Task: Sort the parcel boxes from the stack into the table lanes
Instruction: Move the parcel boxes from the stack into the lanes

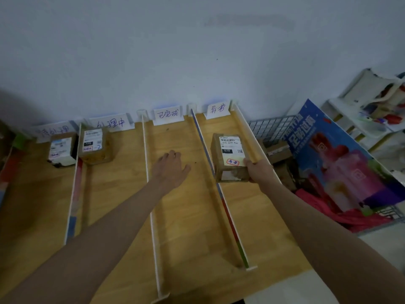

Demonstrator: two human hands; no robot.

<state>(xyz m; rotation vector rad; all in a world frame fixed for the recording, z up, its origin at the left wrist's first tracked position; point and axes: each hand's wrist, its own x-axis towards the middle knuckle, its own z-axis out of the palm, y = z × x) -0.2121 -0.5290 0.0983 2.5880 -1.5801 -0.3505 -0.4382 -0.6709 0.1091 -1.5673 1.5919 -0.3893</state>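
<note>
A brown parcel box (229, 156) with a white shipping label and a yellow sticker sits in the rightmost lane of the wooden table (122, 194). My right hand (258, 170) grips its near right corner. My left hand (173, 170) hovers or rests palm down in the third lane, fingers relaxed, holding nothing. Two more parcels stand at the far end: a white-labelled box (62, 149) in the leftmost lane and a brown box (95, 145) in the second lane.
White divider strips (151, 194) separate the lanes, each with a handwritten paper sign (167, 115) at the wall. Right of the table lie more boxes (278, 152), a wire grid (271, 126), a blue poster (337, 163) and white shelves (372, 119).
</note>
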